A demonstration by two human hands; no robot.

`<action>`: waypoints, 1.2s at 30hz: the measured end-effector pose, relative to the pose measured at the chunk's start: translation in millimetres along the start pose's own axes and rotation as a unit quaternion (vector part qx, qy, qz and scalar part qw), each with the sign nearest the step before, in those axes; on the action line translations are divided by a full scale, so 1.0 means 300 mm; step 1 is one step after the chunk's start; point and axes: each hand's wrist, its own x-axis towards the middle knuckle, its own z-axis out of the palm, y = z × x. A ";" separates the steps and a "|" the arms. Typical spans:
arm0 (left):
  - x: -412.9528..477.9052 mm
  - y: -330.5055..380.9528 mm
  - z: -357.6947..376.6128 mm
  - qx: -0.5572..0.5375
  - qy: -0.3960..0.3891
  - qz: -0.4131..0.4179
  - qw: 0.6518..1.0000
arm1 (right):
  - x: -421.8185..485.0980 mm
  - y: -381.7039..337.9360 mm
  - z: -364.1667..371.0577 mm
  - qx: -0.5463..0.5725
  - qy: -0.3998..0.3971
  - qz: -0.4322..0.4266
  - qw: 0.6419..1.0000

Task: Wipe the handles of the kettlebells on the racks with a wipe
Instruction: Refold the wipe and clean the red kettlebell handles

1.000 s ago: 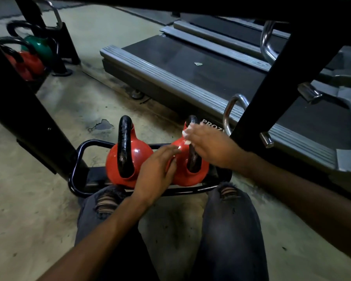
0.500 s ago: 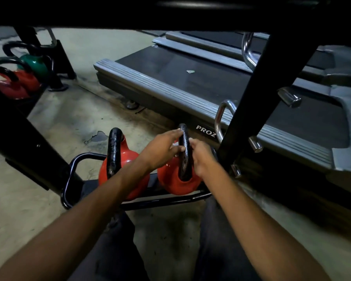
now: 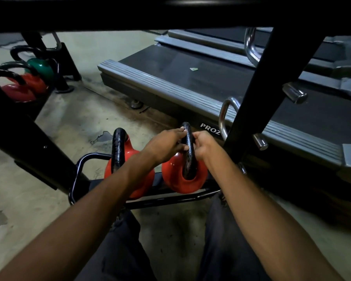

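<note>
Gray gym floor [image 3: 49, 199] holds a low black rack [image 3: 75, 175]. On it, the left kettlebell [image 3: 128, 153] sits alone. The left hand [image 3: 166, 145] pinches the handle [image 3: 188, 151] of the right kettlebell [image 3: 182, 181]. The right hand [image 3: 203, 147] curls round it. I cannot see the wipe. A hard tug could roll this bell onto the legs. The handle stands up, and its loop runs toward the treadmill [image 3: 211, 82].

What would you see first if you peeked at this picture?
The left hand and right hand both grip the black handle of a shiny red kettlebell in the middle. Its red twin sits beside it on a low black rack. A big grey treadmill stretches behind.
</note>
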 end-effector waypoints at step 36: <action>-0.017 -0.044 0.018 0.042 0.012 0.028 0.999 | -0.217 0.319 -0.281 -0.624 0.083 -0.584 0.513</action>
